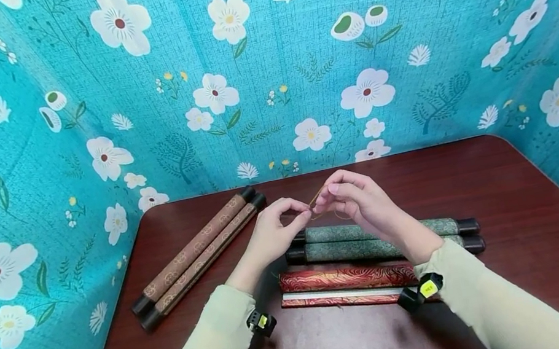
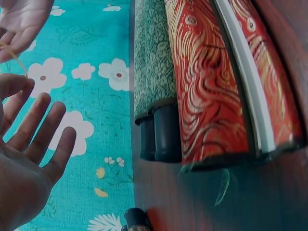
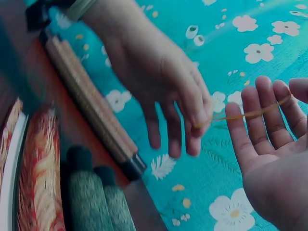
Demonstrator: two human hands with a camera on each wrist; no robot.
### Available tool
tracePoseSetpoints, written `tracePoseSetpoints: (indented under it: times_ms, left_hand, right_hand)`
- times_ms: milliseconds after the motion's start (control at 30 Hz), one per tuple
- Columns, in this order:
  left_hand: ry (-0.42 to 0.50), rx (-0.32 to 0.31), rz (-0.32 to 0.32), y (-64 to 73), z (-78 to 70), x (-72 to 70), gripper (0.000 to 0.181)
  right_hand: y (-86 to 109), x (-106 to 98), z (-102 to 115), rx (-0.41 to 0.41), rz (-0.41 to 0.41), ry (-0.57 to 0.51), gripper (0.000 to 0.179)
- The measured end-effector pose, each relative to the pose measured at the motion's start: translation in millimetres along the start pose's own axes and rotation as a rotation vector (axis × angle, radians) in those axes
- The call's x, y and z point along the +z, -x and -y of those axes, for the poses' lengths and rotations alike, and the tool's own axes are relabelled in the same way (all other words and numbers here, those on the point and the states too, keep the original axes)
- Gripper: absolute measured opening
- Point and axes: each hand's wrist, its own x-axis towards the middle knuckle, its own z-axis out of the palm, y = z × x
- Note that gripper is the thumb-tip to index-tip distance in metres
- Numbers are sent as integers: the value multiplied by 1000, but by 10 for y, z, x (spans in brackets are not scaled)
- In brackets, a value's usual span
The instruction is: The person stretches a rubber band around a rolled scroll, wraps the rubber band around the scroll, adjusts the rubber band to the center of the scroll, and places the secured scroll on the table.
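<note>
A thin yellow-brown band [image 3: 236,117], like a rubber band, stretches between both hands above the table. The left hand [image 1: 273,232] pinches one end between thumb and index finger, its other fingers spread in the left wrist view. The right hand [image 1: 365,203] holds the other end at its thumb and index finger; a thin loop hangs below it in the head view. Beneath the hands lie two green patterned scrolls [image 1: 349,248] with dark end knobs. Nearer the person is a red and gold patterned roll [image 1: 345,275] with a white strip along it.
Two brown patterned scrolls [image 1: 197,248] with black ends lie slantwise on the left of the dark red table [image 1: 536,229]. A blue floral cloth [image 1: 262,77] hangs behind and at both sides. A loose greenish thread [image 2: 223,187] shows beside the red roll's end.
</note>
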Motion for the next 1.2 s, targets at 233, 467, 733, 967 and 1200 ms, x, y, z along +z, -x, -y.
tracePoseSetpoints:
  times_ms: [233,467,733,967,1200]
  left_hand:
    - [48,-16,-4,-23,-54,28,13]
    - [112,-37,-53,-74,-111,-73,17]
    - [73,23,-51,-168,-263,-243,12]
    - [-21,122,-24,-213,-426,-327,9]
    - [-89,177,-16,-230,-501,-349,9]
  right_hand:
    - [-4,72,24,-2,83,-141,29]
    - [46,22,-60,53,87,-73,33]
    - [63,9,-209,105,128,87,23]
    - [50,-28,-287,173,110,201,21]
    - [44,-55,-293,198,137,215,24]
